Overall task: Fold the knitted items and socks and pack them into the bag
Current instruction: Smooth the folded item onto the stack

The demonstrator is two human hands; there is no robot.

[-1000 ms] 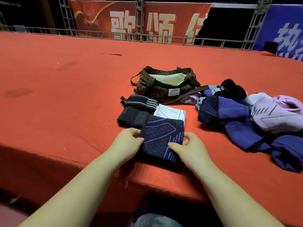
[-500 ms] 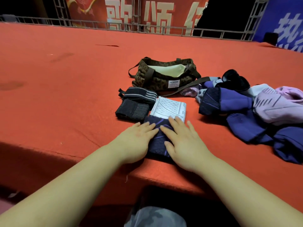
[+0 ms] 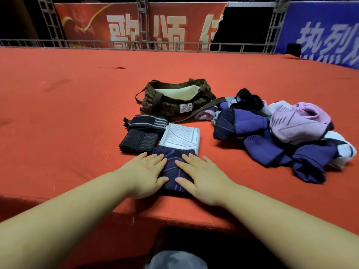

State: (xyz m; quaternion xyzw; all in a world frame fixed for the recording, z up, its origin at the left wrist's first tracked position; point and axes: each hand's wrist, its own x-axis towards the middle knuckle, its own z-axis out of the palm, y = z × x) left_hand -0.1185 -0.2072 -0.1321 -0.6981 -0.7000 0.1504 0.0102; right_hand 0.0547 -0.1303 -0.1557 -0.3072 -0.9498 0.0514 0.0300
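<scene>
Nearest the table edge, left hand [image 3: 144, 174] and right hand [image 3: 202, 176] lie flat, fingers straight, pressing a folded navy knitted piece with purple lines [image 3: 172, 167]; neither grips it. Just beyond that piece sit a folded white patterned knit [image 3: 181, 137] and two folded black striped knits [image 3: 141, 132]. Right of these, a loose heap of purple, pink and white knitwear [image 3: 281, 136] awaits folding. Farthest, the open leopard-print fabric bag [image 3: 174, 105] appears empty. Judgement: folding partly done, packing not started.
</scene>
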